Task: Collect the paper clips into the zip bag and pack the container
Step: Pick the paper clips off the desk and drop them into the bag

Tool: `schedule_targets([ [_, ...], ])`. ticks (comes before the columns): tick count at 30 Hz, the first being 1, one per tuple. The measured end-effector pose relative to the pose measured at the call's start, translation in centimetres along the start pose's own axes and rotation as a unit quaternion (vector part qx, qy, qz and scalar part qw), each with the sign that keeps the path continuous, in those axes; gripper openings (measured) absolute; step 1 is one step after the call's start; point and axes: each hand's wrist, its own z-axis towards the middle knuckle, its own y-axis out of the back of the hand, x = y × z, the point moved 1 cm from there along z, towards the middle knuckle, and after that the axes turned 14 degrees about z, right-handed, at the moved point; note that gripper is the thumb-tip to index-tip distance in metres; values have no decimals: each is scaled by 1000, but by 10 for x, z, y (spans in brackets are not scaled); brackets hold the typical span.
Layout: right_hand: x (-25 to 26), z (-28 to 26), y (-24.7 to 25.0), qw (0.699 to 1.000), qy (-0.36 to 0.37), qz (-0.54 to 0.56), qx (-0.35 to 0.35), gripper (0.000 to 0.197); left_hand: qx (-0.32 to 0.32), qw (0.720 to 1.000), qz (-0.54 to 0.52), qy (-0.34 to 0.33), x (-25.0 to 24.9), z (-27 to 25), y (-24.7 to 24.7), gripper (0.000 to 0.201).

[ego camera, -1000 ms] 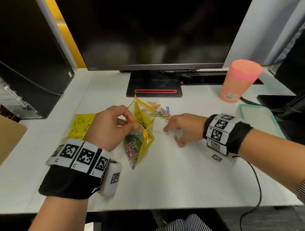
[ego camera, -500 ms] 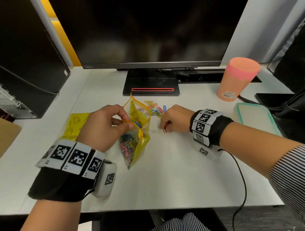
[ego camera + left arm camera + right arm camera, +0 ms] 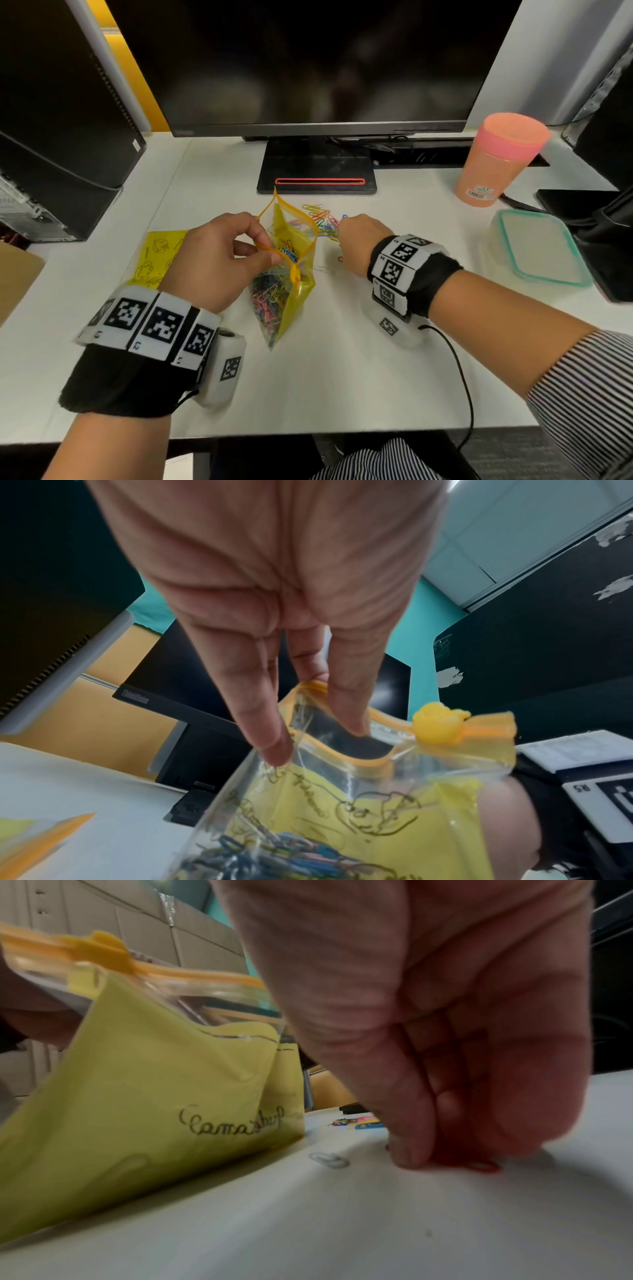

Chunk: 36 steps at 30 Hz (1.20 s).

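My left hand [image 3: 265, 246] pinches the orange rim of the yellow zip bag [image 3: 291, 274] and holds its mouth open; the bag stands tilted on the desk with many coloured clips inside. In the left wrist view my fingers [image 3: 274, 748] grip the rim beside the yellow slider [image 3: 436, 726]. Just right of the bag, my right hand [image 3: 356, 240] is curled with its fingertips down on the desk. In the right wrist view those fingertips [image 3: 411, 1156] pinch a red paper clip [image 3: 479, 1165]. A white clip [image 3: 329, 1160] lies between hand and bag. A loose pile of clips [image 3: 322, 219] lies behind.
A lidded clear container with a teal rim [image 3: 537, 250] sits at the right, a pink tumbler [image 3: 496, 161] behind it. The monitor stand [image 3: 317, 171] is behind the clips. A yellow printed sheet [image 3: 157, 253] lies under my left hand. A black cable [image 3: 459, 359] trails from my right wrist.
My right hand has drawn in from a spread reach and its fingers have curled down onto the red clips. My left hand still holds the bag open in the same place.
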Motion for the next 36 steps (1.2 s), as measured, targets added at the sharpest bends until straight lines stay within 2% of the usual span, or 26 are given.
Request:
schedule_targets([
  [7, 0, 2, 4, 999, -7, 1, 48, 22, 0, 1000, -3, 8, 0, 0, 0, 14],
  [11, -1, -3, 3, 999, -12, 12, 31, 2, -1, 1000, -8, 8, 1, -1, 0, 14],
  [14, -13, -3, 13, 998, -20, 58, -12, 18, -2, 1000, -8, 6, 3, -1, 1, 15],
  [16, -22, -5, 22, 997, -27, 71, -28, 21, -3, 1000, -5, 6, 4, -1, 1, 15],
  [21, -26, -13, 13, 995, -40, 86, 2, 21, -2, 1000, 3, 5, 1, 0, -2, 14],
  [24, -21, -11, -1, 996, -37, 78, -2, 24, 0, 1000, -1, 6, 0, 0, -3, 14],
  [27, -13, -11, 2, 999, -25, 37, 3, 12, -3, 1000, 0, 7, 0, 0, -2, 14],
  [31, -4, -6, 10, 999, -34, -2, 39, 38, 1, 1000, 6, 9, -2, -1, 0, 13],
  [36, -3, 7, 7, 998, -39, -13, 57, 32, 2, 1000, 7, 10, -3, 0, 0, 14],
])
